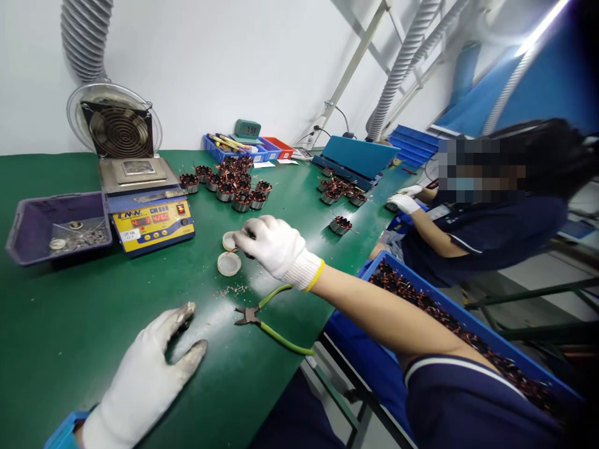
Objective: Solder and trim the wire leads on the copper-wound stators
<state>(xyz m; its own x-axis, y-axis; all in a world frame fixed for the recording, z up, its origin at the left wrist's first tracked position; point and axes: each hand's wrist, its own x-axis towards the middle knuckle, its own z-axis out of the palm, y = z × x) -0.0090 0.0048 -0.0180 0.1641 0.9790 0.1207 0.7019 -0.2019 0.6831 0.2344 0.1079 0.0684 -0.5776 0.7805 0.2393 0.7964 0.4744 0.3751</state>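
My left hand (150, 368), in a white glove with dirty fingertips, is over the near left of the green table (65, 337). Its thumb and fingers are apart with nothing between them. My right hand (274, 246), gloved too, is closed on a copper-wound motor stator (251, 232), mostly hidden by the fingers. Thin wire ends stick out of it above a small round dish (229, 264). Behind that, a second little dish (229, 241) is partly covered by the hand. Green-handled cutting pliers (249, 315) lie with open jaws below my right hand.
Wound stators (234, 184) cluster at the back. At the left stand a solder pot (150, 215), an extraction fan (122, 130) and a purple bin (60, 209) of scraps. A blue crate (388, 257) of stators lies under my right arm. A co-worker (491, 224) sits at the right.
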